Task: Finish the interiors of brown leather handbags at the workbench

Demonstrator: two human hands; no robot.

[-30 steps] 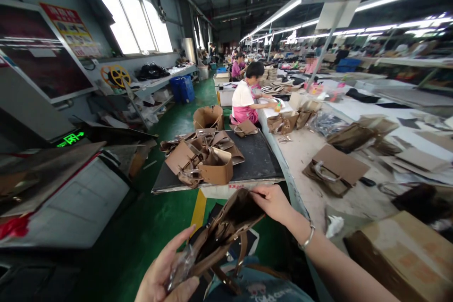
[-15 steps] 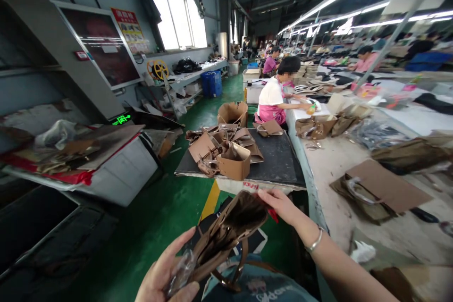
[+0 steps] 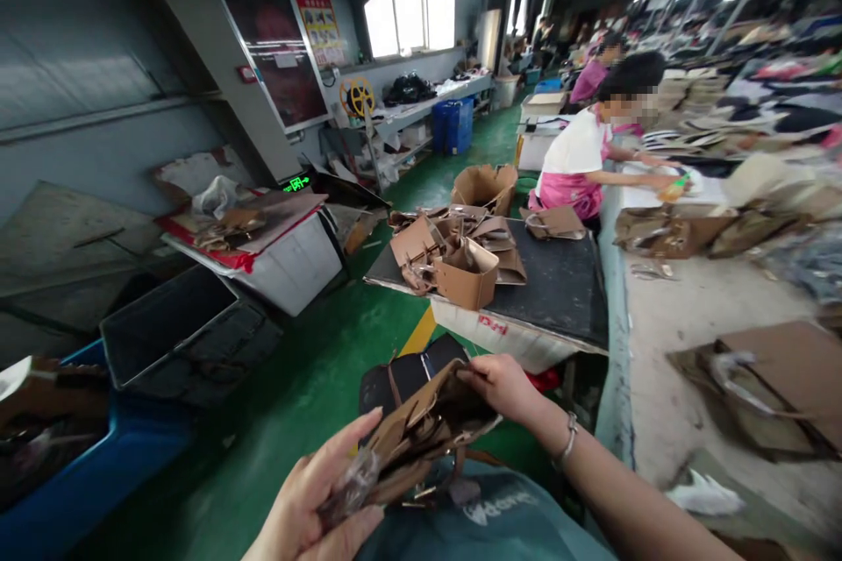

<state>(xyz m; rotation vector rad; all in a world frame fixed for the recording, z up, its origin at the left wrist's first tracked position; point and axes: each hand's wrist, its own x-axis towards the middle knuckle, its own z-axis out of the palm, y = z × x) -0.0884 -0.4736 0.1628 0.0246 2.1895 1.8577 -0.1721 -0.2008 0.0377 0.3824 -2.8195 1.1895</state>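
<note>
A brown leather handbag point(image 3: 421, 434) lies across my lap, its mouth turned away from me. My left hand point(image 3: 316, 500) grips its near end together with a crumpled bit of clear plastic point(image 3: 348, 486). My right hand point(image 3: 503, 386) is closed on the bag's far rim, fingers curled over the edge. A silver bracelet point(image 3: 566, 447) sits on my right wrist. The bag's straps hang below, partly hidden by my clothing.
A black-topped cart point(image 3: 559, 280) ahead carries a heap of brown bags point(image 3: 453, 250). The long worktable point(image 3: 690, 316) on the right holds more bags. A seated person in a white top point(image 3: 579, 158) works beyond. A blue bin point(image 3: 85, 473) and a dark crate point(image 3: 171, 324) stand left on the green floor.
My view has swung left and down, bringing the blue bin and dark crate into sight. Both hands keep their grip; the bag has folded slightly flatter.
</note>
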